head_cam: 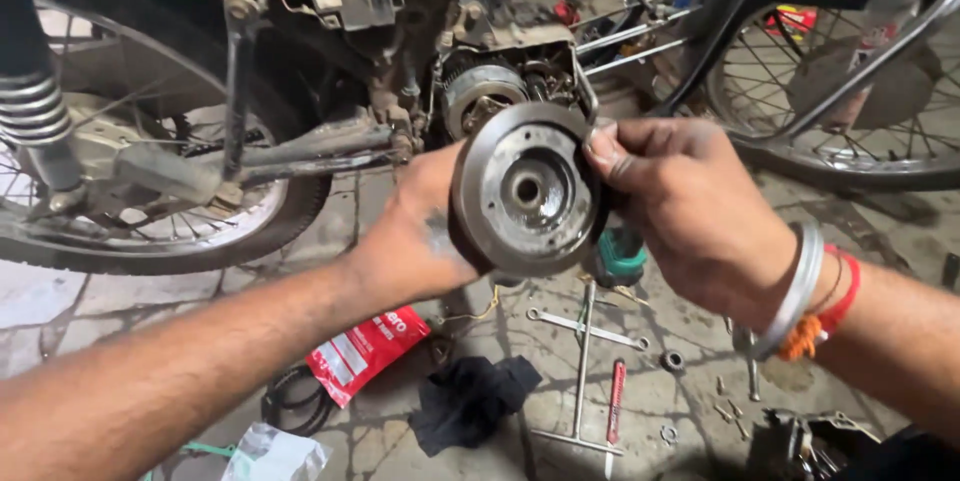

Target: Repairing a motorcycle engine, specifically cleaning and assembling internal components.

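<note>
A round grey metal flywheel rotor (525, 191), with a hollow face and a central hub, is held up between both hands in front of a motorcycle's open engine side. My left hand (420, 236) cups its left rim from behind. Gripping the right rim is my right hand (680, 206), thumb on the edge, with a steel bangle and red thread at the wrist. Just behind the rotor, the exposed stator coil (482, 93) sits in the engine case.
The motorcycle's rear wheel (150, 231) and shock spring stand at left; another spoked wheel (830, 91) at right. On the stone floor lie a T-handle wrench (583, 371), a spanner (585, 326), a red screwdriver (616, 401), a black rag (470, 401), a red packet (365, 351) and small nuts.
</note>
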